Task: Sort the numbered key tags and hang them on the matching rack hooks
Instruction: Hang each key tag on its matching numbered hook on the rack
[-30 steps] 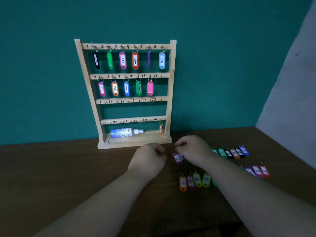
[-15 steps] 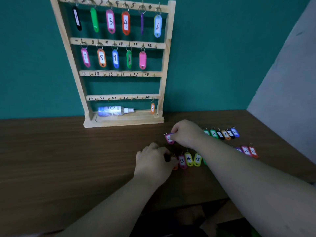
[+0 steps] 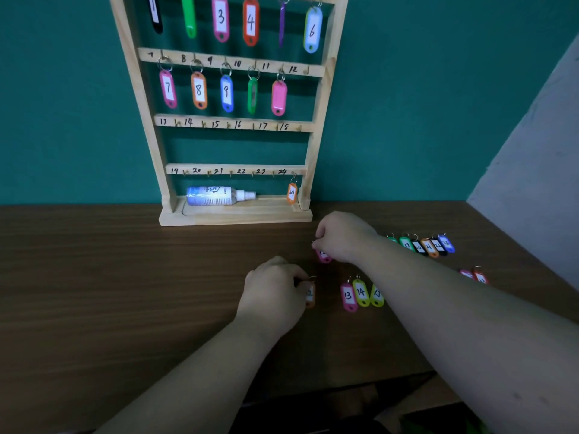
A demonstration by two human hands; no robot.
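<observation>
Head view: the wooden rack (image 3: 317, 136) stands at 12 o'clock on the brown table (image 3: 109, 277). Tags hang on its 2 upper rails, tag 24 (image 3: 291, 193) hangs on the bottom rail, and a spray bottle (image 3: 219, 195) lies on its base. The left hand (image 3: 275, 292) curls its fingers on the ring of an orange tag (image 3: 310, 297), number hidden. At 1 o'clock from it, the right hand (image 3: 341, 238) pinches a pink tag (image 3: 324, 256) at the tabletop. Tag 13 (image 3: 348, 296) and tag 14 (image 3: 361, 292) lie at 3 o'clock of the left hand. A row of loose tags (image 3: 429, 245) lies at 3 o'clock of the right hand.
</observation>
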